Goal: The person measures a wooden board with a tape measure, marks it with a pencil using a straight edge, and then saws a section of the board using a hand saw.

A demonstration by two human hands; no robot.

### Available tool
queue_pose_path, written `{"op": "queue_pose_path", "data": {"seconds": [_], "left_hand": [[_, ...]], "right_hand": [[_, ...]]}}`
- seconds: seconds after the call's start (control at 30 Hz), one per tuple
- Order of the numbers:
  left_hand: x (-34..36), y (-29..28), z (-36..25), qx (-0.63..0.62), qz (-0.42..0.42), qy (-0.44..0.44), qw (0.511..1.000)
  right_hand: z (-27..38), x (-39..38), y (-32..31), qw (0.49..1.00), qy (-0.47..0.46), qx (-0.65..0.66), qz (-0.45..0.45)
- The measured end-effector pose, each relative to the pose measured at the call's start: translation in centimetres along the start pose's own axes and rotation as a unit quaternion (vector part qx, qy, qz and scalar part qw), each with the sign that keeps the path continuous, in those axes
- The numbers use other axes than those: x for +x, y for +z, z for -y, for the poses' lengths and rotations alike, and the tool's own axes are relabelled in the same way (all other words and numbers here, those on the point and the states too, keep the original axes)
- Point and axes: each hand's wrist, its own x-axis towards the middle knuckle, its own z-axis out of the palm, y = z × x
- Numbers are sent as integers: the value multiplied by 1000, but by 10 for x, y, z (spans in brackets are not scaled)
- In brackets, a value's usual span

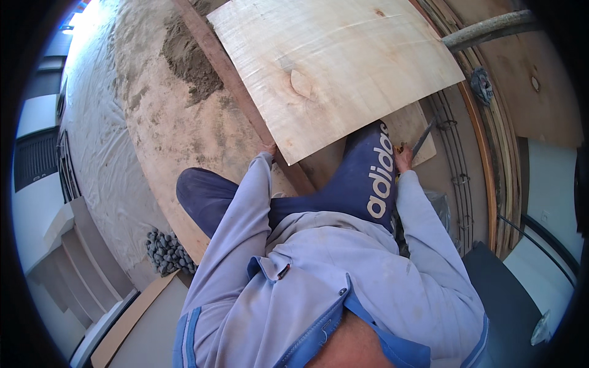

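A large pale plywood sheet (343, 67) reaches across the upper middle, its near corner pointing down towards my lap. My left hand (268, 149) is closed at the sheet's left edge near that corner, beside a reddish-brown wooden beam (236, 92); its fingertips are partly hidden. On the right, my right hand (403, 159) is wrapped round the handle of a handsaw (423, 138), whose dark blade slants up and away past the sheet's near edge. My right leg extends under the plywood. Behind the saw lies a smaller plywood piece (412, 126).
Tied steel rebar (457, 178) and stacked long boards (500, 165) run along the right. A rounded pole (491, 30) juts in at upper right. To the left are a sandy board (150, 116), plastic sheeting (95, 147), a sand heap (190, 61) and grey stones (167, 253).
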Motion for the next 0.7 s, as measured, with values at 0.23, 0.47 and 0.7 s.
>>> {"op": "queue_pose_path", "data": {"seconds": [0.23,0.47,0.7], "left_hand": [[-15,-13,-23,-180,-158,-42,970],[-39,-99,-56,-50,-153,56,985],[-17,-150,-63,-201,-76,54,975]], "right_hand": [[-6,-2,15,998,43,25,46],[44,-36,-29,991,48,21,-120],[265,-124,-80,889,-204,351,213]]}}
